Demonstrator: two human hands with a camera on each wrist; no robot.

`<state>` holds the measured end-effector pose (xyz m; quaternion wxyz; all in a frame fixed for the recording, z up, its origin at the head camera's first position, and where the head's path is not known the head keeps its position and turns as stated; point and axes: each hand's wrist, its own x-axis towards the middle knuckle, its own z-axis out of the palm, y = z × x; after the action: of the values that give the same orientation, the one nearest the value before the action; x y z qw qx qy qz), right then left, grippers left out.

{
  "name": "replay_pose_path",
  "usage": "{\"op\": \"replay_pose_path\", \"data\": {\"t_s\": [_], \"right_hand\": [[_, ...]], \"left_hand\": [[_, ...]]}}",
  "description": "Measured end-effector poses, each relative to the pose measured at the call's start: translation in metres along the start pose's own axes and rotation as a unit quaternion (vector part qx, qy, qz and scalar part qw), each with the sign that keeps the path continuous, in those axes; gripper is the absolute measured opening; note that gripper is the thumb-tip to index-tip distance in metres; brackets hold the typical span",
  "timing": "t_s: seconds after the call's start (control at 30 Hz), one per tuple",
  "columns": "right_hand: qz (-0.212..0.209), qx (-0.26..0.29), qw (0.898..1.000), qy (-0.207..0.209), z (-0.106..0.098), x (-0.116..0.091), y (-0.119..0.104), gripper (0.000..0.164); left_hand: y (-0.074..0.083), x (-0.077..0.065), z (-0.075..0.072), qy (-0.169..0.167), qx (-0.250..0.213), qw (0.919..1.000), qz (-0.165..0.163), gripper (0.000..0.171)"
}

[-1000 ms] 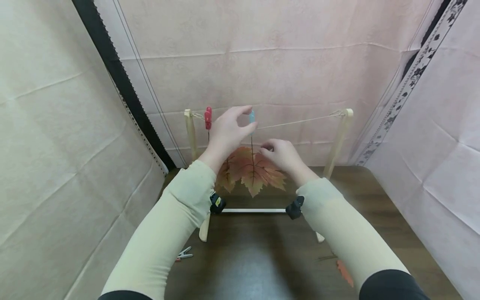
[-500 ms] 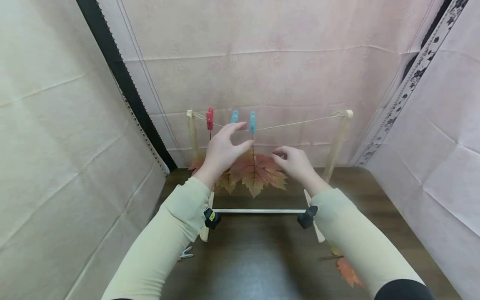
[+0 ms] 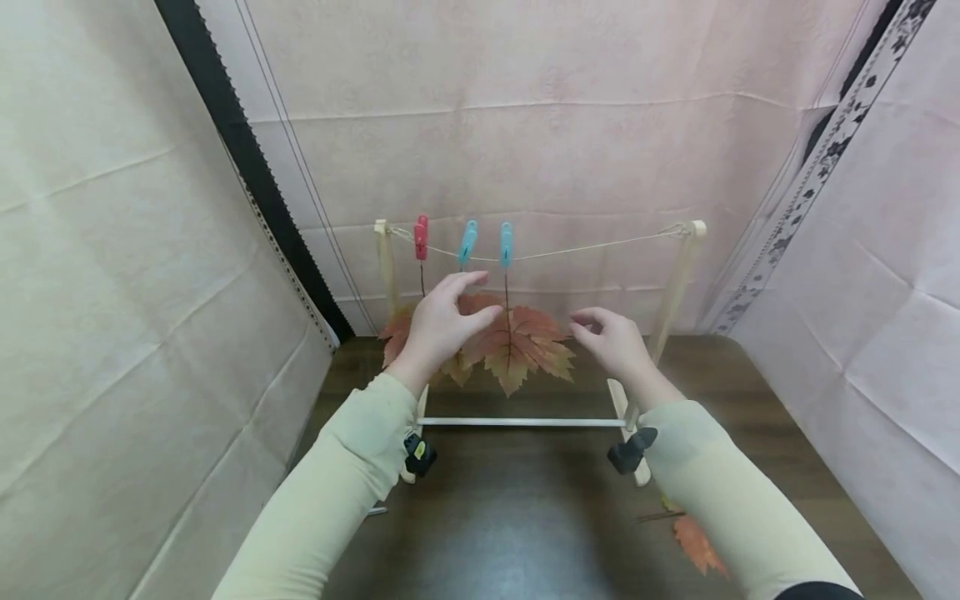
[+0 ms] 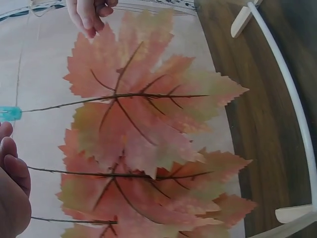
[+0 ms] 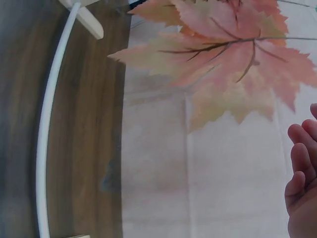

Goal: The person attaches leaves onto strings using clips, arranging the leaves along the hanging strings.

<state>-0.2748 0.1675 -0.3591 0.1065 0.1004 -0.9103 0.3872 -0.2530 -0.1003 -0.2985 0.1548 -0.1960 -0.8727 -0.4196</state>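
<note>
Autumn-coloured artificial leaves hang by their stems from a string (image 3: 592,247) tied between two wooden posts. One red clothespin (image 3: 422,238) and two blue ones, the left blue clothespin (image 3: 467,242) and the right blue clothespin (image 3: 506,244), grip the stems. In front of the leaves is my left hand (image 3: 442,323), fingers loosely bent and holding nothing. Right of the front leaf (image 3: 517,342) my right hand (image 3: 611,340) hovers, its fingers relaxed with nothing between them. The left wrist view shows the front leaf (image 4: 133,99) overlapping the leaf (image 4: 133,183) beside it.
A white rod (image 3: 521,422) joins the feet of the wooden frame (image 3: 678,287). On the table (image 3: 517,517), another orange leaf (image 3: 699,546) lies by my right forearm. Part of a grey clothespin (image 3: 377,510) shows beside my left sleeve. Fabric panels (image 3: 555,150) surround the table.
My left hand has come down from the right blue clothespin, uncovering the left blue one. My right hand has drawn away to the right and slightly down.
</note>
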Motion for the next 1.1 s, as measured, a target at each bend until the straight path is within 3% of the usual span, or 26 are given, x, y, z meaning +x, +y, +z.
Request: {"op": "replay_pose_path", "data": {"t_s": [0.3,0.47,0.6,0.8,1.1], "right_hand": [[0.017,0.015,1.000,-0.011,0.008,-0.014,0.020,0.034],[0.034,0.019,0.999,-0.020,0.011,-0.025,0.035,0.033],[0.039,0.017,0.999,-0.030,0.008,-0.033,0.050,0.034],[0.043,0.021,0.997,-0.065,0.004,-0.047,0.068,0.035],[0.043,-0.005,0.996,-0.083,0.004,-0.062,0.089,0.035]], "left_hand": [[-0.031,-0.024,0.015,0.019,-0.057,0.9977,-0.032,0.043],[-0.049,-0.034,0.015,-0.006,-0.069,0.9960,-0.058,0.046],[-0.062,-0.042,0.009,-0.014,-0.047,0.9967,-0.064,0.045],[-0.077,-0.058,0.005,0.013,0.006,0.9984,-0.055,0.039],[-0.105,-0.087,0.008,0.022,0.016,0.9957,-0.089,0.037]]}}
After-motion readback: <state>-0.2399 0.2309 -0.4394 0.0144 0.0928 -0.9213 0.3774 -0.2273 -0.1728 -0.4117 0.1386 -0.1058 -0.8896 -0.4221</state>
